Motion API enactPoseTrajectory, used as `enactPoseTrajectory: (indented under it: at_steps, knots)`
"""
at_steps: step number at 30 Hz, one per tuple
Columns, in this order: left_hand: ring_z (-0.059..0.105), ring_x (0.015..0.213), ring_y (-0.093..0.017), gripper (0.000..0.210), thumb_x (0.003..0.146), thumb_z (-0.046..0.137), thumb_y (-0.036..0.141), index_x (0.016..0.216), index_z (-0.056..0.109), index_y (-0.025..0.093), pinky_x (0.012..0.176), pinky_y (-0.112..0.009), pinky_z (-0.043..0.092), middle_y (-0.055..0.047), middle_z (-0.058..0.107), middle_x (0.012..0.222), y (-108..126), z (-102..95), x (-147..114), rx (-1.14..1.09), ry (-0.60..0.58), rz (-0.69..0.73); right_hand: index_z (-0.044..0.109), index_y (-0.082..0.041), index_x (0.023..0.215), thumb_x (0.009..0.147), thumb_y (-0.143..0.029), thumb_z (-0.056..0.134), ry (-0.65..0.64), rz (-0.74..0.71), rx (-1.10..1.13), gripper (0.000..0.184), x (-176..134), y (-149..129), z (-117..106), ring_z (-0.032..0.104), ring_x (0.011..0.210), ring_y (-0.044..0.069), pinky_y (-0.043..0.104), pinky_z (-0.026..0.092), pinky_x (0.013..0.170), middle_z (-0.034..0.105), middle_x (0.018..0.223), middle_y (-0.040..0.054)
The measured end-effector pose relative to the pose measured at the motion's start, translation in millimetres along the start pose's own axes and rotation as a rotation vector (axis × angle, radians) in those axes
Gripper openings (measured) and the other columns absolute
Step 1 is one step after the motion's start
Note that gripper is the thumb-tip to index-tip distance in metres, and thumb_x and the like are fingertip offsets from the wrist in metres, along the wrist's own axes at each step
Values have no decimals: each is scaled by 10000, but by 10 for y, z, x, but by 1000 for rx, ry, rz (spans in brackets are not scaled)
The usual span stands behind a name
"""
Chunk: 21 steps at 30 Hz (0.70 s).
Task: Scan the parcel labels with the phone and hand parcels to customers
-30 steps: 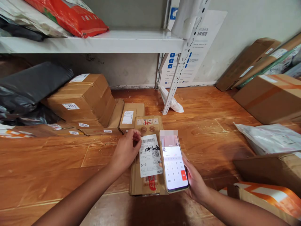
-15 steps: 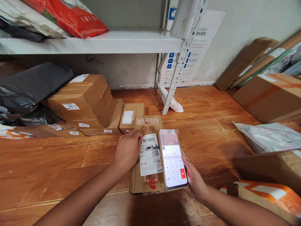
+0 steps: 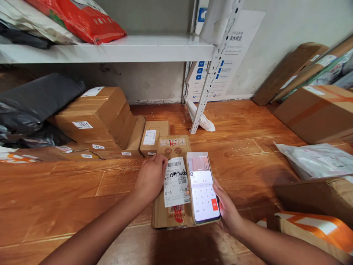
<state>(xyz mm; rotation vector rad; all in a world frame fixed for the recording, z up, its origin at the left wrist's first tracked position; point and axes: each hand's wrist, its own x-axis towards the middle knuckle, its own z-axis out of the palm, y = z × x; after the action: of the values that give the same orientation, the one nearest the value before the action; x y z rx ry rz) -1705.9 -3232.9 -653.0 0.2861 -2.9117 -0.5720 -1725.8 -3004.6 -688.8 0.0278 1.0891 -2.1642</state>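
A smartphone [image 3: 204, 195] is in my right hand [image 3: 230, 211], its lit screen showing a number keypad with a red key. The fingers wrap round the phone's edges. Under and left of it lies a taped cardboard box [image 3: 162, 217]. A white shipping label [image 3: 173, 198] with a barcode, a QR code and handwritten black digits covers part of the box. My left hand [image 3: 153, 175] is closed, thumb and forefinger pinched at the label's upper left corner. The phone hides the right part of the box.
A white metal shelf [image 3: 165, 51] stands ahead, carrying a red bag [image 3: 93, 27]. Stacked cartons [image 3: 102, 114] and a black plastic parcel [image 3: 41, 95] are below it. To the right are a large carton [image 3: 311, 114], a plastic-wrapped parcel [image 3: 317, 158] and an orange-white package [image 3: 317, 224].
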Motion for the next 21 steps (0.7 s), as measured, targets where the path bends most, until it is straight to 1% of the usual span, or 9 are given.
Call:
enactPoseTrajectory:
  at_steps: [4, 8, 10, 13, 16, 19, 21]
  knots:
    - [614, 807, -195, 146, 904, 425, 235, 870, 562, 198, 700, -314, 431, -38, 672, 887, -71, -94, 97, -237, -110, -65, 561, -334, 1240, 839, -445, 633, 18, 5, -29, 422, -5, -6, 8, 634, 1069, 302, 464, 483, 910, 687, 1182, 31]
    - [625, 790, -186, 143, 879, 465, 274, 864, 587, 200, 689, -305, 445, -28, 683, 861, -139, -117, 150, -361, -171, -101, 575, -338, 1221, 820, -448, 654, 31, 16, -13, 423, 8, 6, -8, 596, 1141, 298, 462, 446, 976, 678, 1202, 20]
    - [621, 774, -180, 132, 876, 474, 268, 857, 588, 203, 696, -304, 445, -20, 680, 850, -132, -100, 142, -353, -154, -101, 589, -341, 1199, 815, -437, 662, 43, 12, -15, 403, 14, 13, -15, 581, 1165, 292, 457, 426, 1002, 670, 1218, 10]
    - [608, 770, -175, 57, 848, 527, 239, 850, 574, 207, 701, -298, 439, -12, 661, 840, -70, -67, 109, -286, -94, -93, 601, -333, 1183, 810, -424, 673, 53, 6, -4, 391, 20, 15, -14, 571, 1179, 287, 444, 418, 1013, 667, 1224, 6]
    - [602, 786, -183, 23, 838, 545, 215, 839, 565, 205, 697, -299, 429, -22, 657, 864, -9, -48, 88, -203, -68, -91, 597, -342, 1189, 815, -420, 669, 32, 24, 29, 389, 24, 7, -4, 573, 1180, 274, 434, 417, 1014, 662, 1235, -7]
    - [603, 771, -191, 61, 866, 505, 223, 849, 561, 205, 678, -304, 413, -26, 665, 854, -2, -52, 98, -149, -74, -81, 604, -353, 1181, 816, -428, 665, 35, 24, 19, 377, 21, 2, -3, 569, 1185, 260, 415, 411, 1018, 657, 1244, -21]
    - [605, 754, -190, 66, 865, 505, 235, 854, 563, 205, 664, -301, 405, -20, 666, 826, -30, -65, 125, -174, -97, -79, 614, -356, 1171, 811, -433, 670, 49, 17, 7, 372, 14, 5, -10, 564, 1190, 248, 393, 407, 1019, 657, 1244, -28]
